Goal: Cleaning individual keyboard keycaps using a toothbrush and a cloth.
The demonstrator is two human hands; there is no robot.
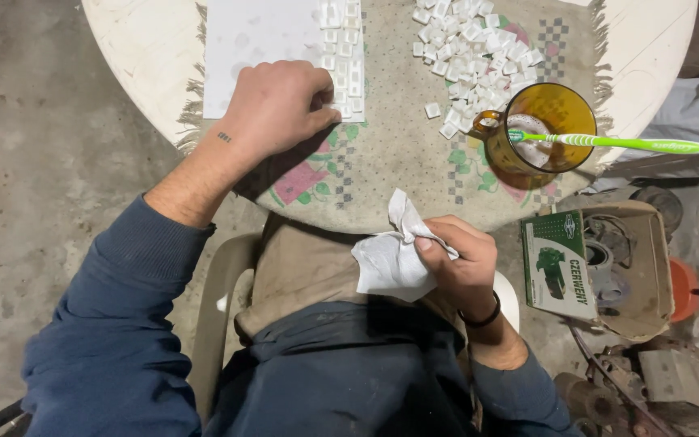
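Observation:
My left hand [278, 105] rests on the round table, fingers curled, its fingertips on small white square keys [344, 48] laid in rows on a white sheet [260, 32]. My right hand [461, 259] is lower, over my lap, shut on a crumpled white tissue [388, 259]. A loose heap of white key caps [479, 48] lies on the patterned cloth [390, 162] at the far right. An amber glass mug [540, 129] stands beside the heap with a green and white toothbrush [608, 143] lying across its rim.
The round white table [135, 48] is covered by a fringed floral cloth. A cardboard box [633, 267] with metal parts and a green and white carton [556, 263] sits on the floor at right. Rusty parts [616, 388] lie below it. I sit on a pale plastic chair [216, 299].

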